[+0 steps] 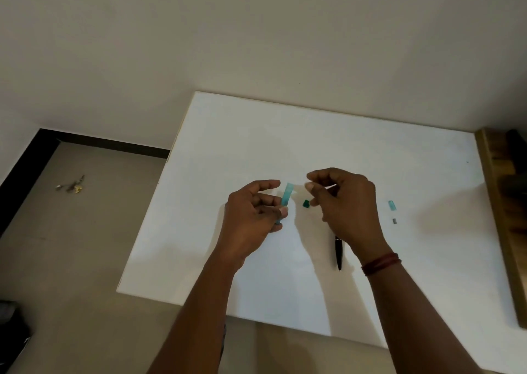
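Closely pinched between thumb and curled fingers of the left hand (251, 217), a translucent teal tube (286, 199) is held tilted over the white board (256, 134). The right hand (342, 202) is kept just beside it, fingers curled and thumb and forefinger tips nearly met; a thin pale sliver (330, 186) is glimpsed inside, but whether it is gripped cannot be told. Below the gap between the hands a small green piece (306, 204) is noted, a black pen (338, 252) under the right wrist, a teal cap (392, 205) and grey bit (394, 221) well apart rightward; open board is left toward the far edge, the right edge bounded by a wooden plank (496, 202).
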